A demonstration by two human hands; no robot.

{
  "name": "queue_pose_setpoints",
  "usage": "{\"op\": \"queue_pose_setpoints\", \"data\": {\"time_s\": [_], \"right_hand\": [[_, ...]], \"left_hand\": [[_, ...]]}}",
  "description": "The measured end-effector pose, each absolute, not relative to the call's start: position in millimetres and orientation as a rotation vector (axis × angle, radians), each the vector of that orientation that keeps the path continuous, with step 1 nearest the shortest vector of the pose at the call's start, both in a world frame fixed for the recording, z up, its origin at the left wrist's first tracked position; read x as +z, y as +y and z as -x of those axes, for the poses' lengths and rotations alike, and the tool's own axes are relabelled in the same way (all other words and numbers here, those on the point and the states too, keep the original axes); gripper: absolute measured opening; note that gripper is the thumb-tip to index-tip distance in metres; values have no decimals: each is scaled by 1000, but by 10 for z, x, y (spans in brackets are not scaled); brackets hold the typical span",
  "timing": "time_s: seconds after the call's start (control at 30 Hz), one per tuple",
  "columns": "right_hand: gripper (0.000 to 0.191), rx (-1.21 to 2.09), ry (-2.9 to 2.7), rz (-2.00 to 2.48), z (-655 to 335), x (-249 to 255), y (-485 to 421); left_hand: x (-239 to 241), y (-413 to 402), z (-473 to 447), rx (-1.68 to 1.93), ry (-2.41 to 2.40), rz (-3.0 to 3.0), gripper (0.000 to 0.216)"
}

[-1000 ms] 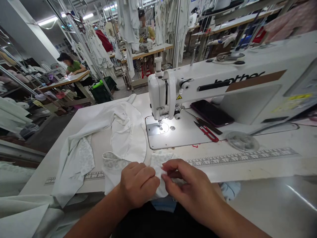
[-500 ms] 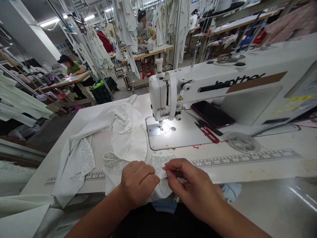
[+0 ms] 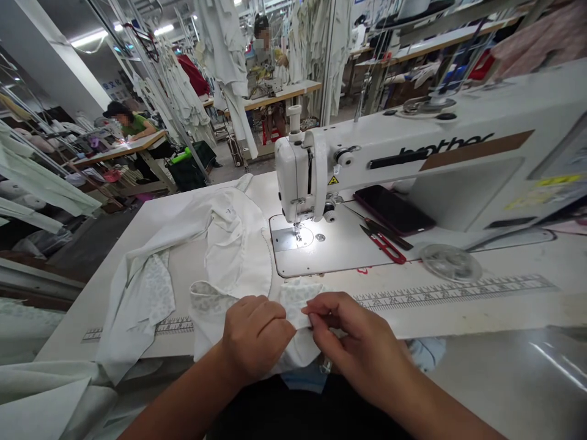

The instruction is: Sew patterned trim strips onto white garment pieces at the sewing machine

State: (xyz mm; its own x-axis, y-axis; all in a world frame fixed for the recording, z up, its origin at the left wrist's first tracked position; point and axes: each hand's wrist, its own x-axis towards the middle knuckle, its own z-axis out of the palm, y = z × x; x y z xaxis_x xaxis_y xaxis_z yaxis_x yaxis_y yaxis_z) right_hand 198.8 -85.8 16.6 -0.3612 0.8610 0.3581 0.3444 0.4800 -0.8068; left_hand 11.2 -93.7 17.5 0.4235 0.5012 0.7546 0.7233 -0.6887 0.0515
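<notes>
Both hands hold a white fabric piece (image 3: 300,299) with a pale printed side, at the front edge of the table. My left hand (image 3: 257,336) is closed in a fist round a gathered part of it. Thumb and forefinger of my right hand (image 3: 353,336) pinch the cloth's edge a short way to the right. The rest of the white garment (image 3: 238,244) spreads over the table to the left, one part hanging off the front edge. Beyond my hands stands the white sewing machine (image 3: 300,177), its lit needle area bare of cloth.
Red-handled thread snips (image 3: 385,244), a dark phone (image 3: 394,209) and a clear round dish (image 3: 452,263) lie right of the needle plate (image 3: 293,260). A printed ruler strip (image 3: 413,299) runs along the table front. Co-workers (image 3: 132,125) sit at machines behind, among hanging garments (image 3: 227,55).
My hands keep nearly the same hold on the fabric, with only a tiny shift of the fingers. In the background, a co-worker at the far table has moved slightly.
</notes>
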Motion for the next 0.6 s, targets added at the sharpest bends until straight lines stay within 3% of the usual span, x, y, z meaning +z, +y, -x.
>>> {"op": "queue_pose_setpoints", "data": {"time_s": [0.3,0.6], "right_hand": [[13,620,-2106,775,-2028,164,-785],[15,892,-2092,731,-2108,196,-782]], "left_hand": [[161,-951,-87,-1143,-1095,2411,25],[181,-923,-86,-1254,-1173,2592,13]]}}
